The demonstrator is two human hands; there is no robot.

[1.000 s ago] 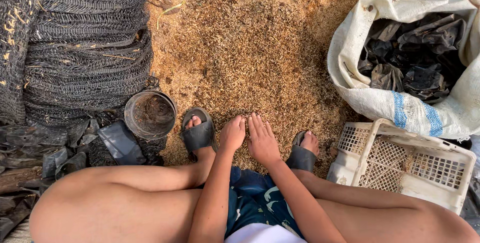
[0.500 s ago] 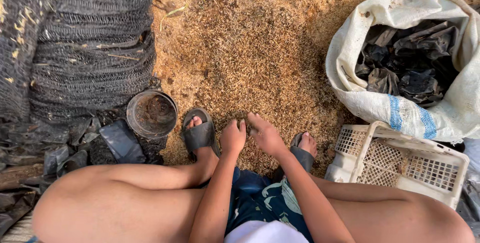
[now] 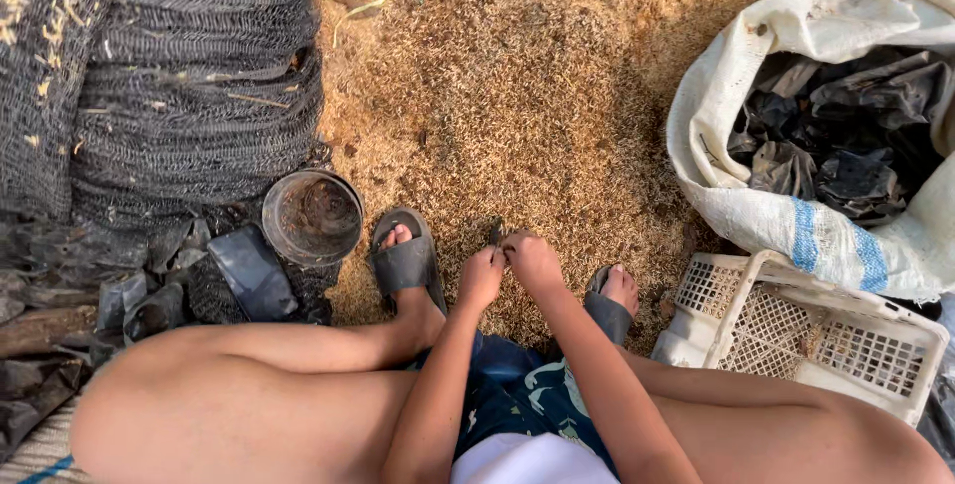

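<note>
Nearest me, my left hand (image 3: 481,278) and right hand (image 3: 532,258) meet between my sandalled feet, fingers pinched together on a small dark piece (image 3: 495,234) that pokes up just beyond them; I cannot tell what it is. It could slip, I judge, and vanish into the loose husk litter (image 3: 517,86) spreading beyond. The round pot (image 3: 312,216) sits left, the white crate (image 3: 811,330) right, the sack of black plastic (image 3: 826,136) farther right.
</note>
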